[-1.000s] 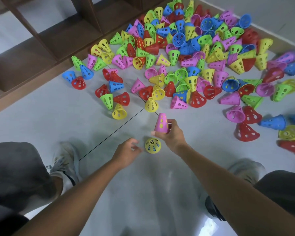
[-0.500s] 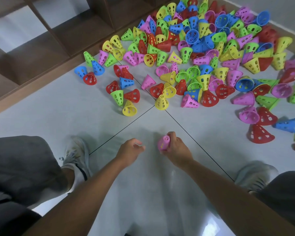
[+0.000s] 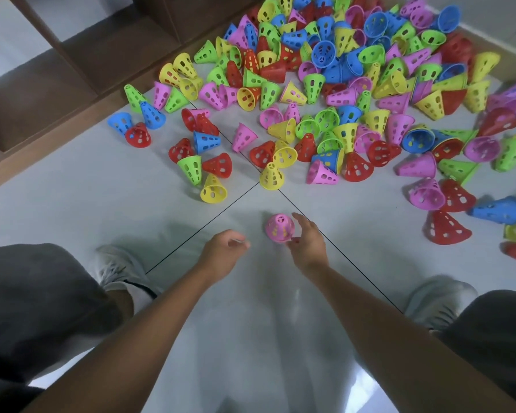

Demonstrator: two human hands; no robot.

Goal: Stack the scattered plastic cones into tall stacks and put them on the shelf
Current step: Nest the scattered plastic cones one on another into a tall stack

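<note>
- While the pink cone stands upright on the grey floor, yellow is glimpsed through its holes, so a yellow cone seems to be nested under it.
- The right hand is seen just beside that cone, on its right; the fingers are loosely spread and arched over the cone's far side, and the thumb is laid near its base. Whether the cone is actually touched cannot be told.
- The left hand is held low, left of the cone and apart from it; its fingers are curled inward, fingertips drawn close together, and nothing can be made out between them.
- Beyond the fingertips, the scattered cones are piled in red, blue, green, yellow and pink; nearest of them is a lone yellow cone, upright at the tile joint.
- Further off to the left, the wooden shelf is seen, its compartments open toward the floor.
- Grey shoes are planted on either side of the forearms.
</note>
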